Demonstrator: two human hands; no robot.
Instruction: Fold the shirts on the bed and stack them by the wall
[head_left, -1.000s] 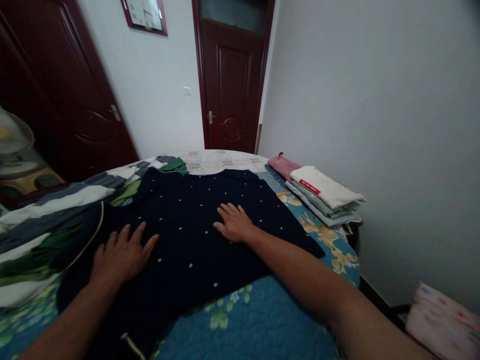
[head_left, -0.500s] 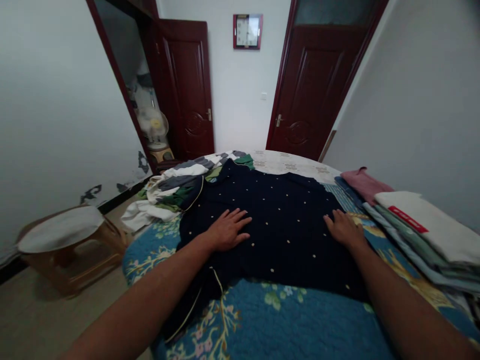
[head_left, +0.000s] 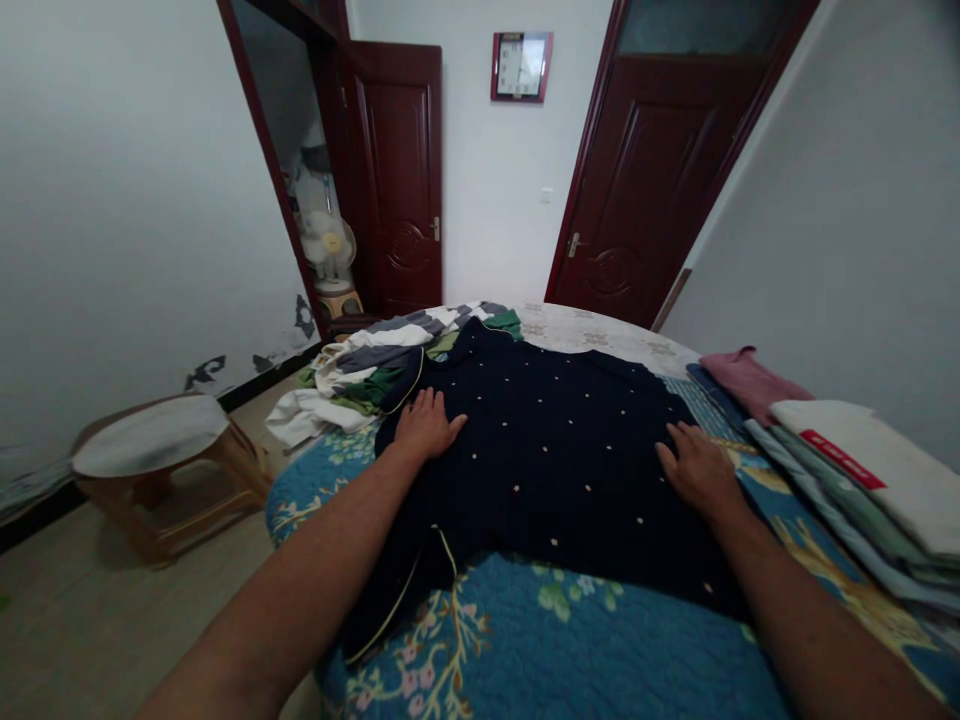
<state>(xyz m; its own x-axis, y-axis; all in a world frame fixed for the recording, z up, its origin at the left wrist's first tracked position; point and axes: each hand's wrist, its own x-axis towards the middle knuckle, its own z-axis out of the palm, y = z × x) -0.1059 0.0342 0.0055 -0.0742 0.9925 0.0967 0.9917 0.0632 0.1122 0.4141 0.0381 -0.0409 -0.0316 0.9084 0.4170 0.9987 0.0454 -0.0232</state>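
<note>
A dark navy short-sleeved top (head_left: 555, 450) with small pale dots lies spread out on a blue flowered quilted cover (head_left: 600, 650). Pale piping edges its sleeves, and the neck side points left. My left hand (head_left: 427, 425) rests flat on the top's left part near the upper sleeve, fingers spread. At the right end of the top, my right hand (head_left: 697, 465) lies with its fingers stretched over the hem. Neither hand grips the fabric.
Rumpled clothes (head_left: 360, 370) in white, green and grey lie heaped at the far left. A stack of folded clothes (head_left: 847, 480) sits on the right. A brown stool (head_left: 165, 460) with a pale top stands at the left, and two dark red doors (head_left: 405, 180) are beyond.
My left hand has slid left and away from me across the top, toward the upper sleeve. The right hand stays at the hem. The whole view has shifted slightly.
</note>
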